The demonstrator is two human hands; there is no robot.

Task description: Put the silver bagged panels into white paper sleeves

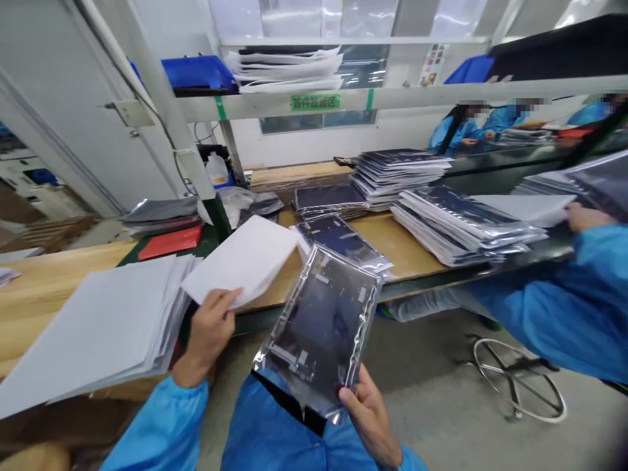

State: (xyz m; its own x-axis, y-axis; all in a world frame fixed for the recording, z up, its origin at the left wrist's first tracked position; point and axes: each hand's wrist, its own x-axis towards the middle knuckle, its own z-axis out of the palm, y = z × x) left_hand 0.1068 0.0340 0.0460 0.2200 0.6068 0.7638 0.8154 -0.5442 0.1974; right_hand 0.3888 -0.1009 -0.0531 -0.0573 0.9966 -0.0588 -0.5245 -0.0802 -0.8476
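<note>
Head view over the bench [407, 252]: my left grip [210, 330] is pressed together on the near edge of a white sheet [240, 261], lifting it clear of the white sheet stack [93, 320] at the bench's left side. An edge pinch of this kind leaves most of the sheet's face uncovered and lets it hang free of the stack. My right grip [370, 418] is closed on the lower edge of a bagged dark panel [318, 327], which is held tilted in front of the bench, above the floor. Holding the bag low appears to keep the panel's face unobstructed and in my line of sight. A second bagged panel [343, 245] lies on the bench just beyond it, and the bagged panel stacks [466, 222] sit farther right, apparently grouped in piles to keep them apart from the white sheets. At far right, a co-worker's hand [583, 217], in a blue sleeve [554, 307], rests on a separate white sheet [524, 206].
</note>
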